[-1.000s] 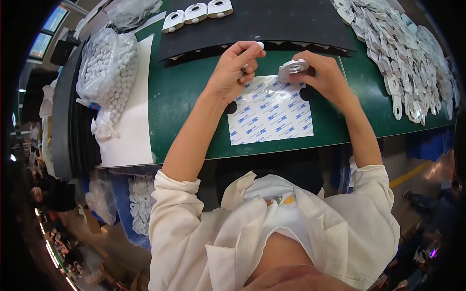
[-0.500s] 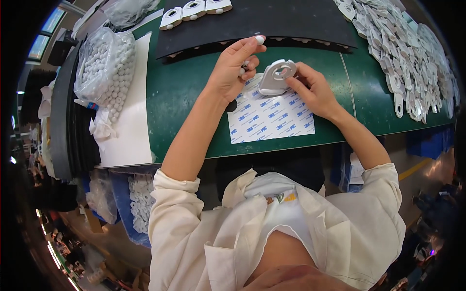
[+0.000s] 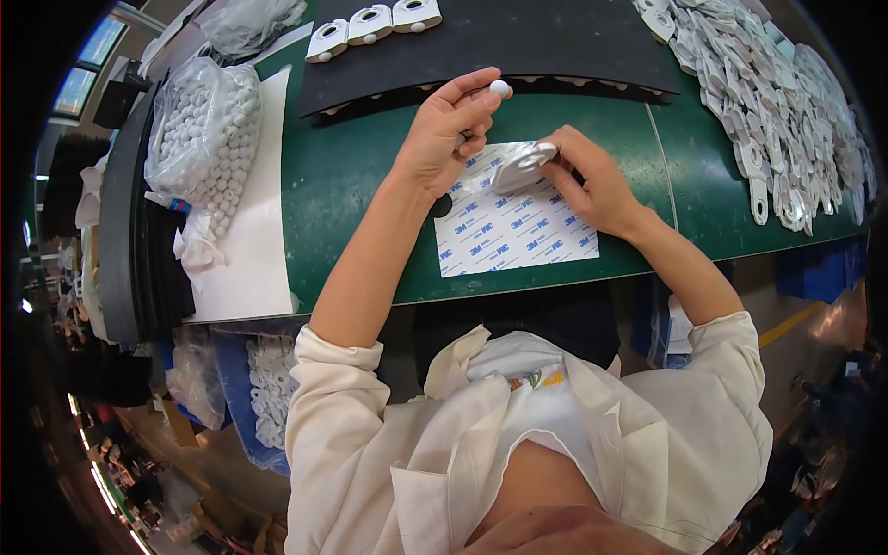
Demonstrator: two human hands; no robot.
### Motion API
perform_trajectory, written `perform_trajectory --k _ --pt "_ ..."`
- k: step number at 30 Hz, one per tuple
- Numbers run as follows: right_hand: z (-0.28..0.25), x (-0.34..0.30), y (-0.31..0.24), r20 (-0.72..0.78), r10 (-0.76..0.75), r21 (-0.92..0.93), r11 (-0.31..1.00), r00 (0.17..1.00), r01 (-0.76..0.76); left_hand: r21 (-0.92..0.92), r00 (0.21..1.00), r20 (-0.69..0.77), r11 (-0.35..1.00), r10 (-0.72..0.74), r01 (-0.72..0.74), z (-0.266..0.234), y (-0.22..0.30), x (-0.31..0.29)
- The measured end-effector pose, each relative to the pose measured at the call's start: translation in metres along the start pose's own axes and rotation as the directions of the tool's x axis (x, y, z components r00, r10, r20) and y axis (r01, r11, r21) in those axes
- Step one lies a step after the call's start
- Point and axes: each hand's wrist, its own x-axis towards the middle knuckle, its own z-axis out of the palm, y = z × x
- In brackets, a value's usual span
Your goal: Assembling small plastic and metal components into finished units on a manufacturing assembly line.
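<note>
Between the thumb and fingertips of my left hand (image 3: 450, 125) is a small white ball (image 3: 500, 88). My curled lower fingers seem to keep more small white pieces (image 3: 461, 141) in the palm, mostly hidden. To the right, my right hand (image 3: 597, 180) grips a white plastic part (image 3: 524, 168) by its edge. The part has a round opening and is tilted, low over a white sheet with blue print (image 3: 518, 231). The two hands are apart, and the ball does not touch the part.
A clear bag of white balls (image 3: 199, 134) stands on the left over white board. Black foam (image 3: 518, 42) lies at the back, with three white parts (image 3: 372, 23) on its left end. Many similar parts (image 3: 777, 120) are heaped at the right of the green table (image 3: 351, 176).
My right hand has tipped the white part over to a flatter angle. The ball in my left fingertips has come slightly lower and toward me.
</note>
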Motion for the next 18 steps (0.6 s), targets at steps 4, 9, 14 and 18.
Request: perform_trajectory --k 4,9,14,18 --pt "0.003 0.002 -0.001 -0.003 -0.114 -0.067 0.991 0.993 0.114 0.058 1.0 0.003 0.998 -0.02 0.02 0.001 0.001 -0.001" --pt "-0.003 0.003 0.011 -0.031 0.231 0.473 0.861 0.973 -0.189 0.096 0.999 0.022 0.995 -0.039 0.036 0.006 0.001 -0.003" --pt "-0.012 0.009 0.027 -0.032 0.364 0.902 0.412 0.931 -0.13 0.146 0.994 0.0 0.983 -0.111 0.109 0.012 0.003 -0.007" --pt "-0.012 0.01 0.029 -0.009 0.399 0.932 0.336 0.917 -0.137 0.346 0.995 -0.037 0.933 -0.093 0.099 0.016 -0.001 -0.008"
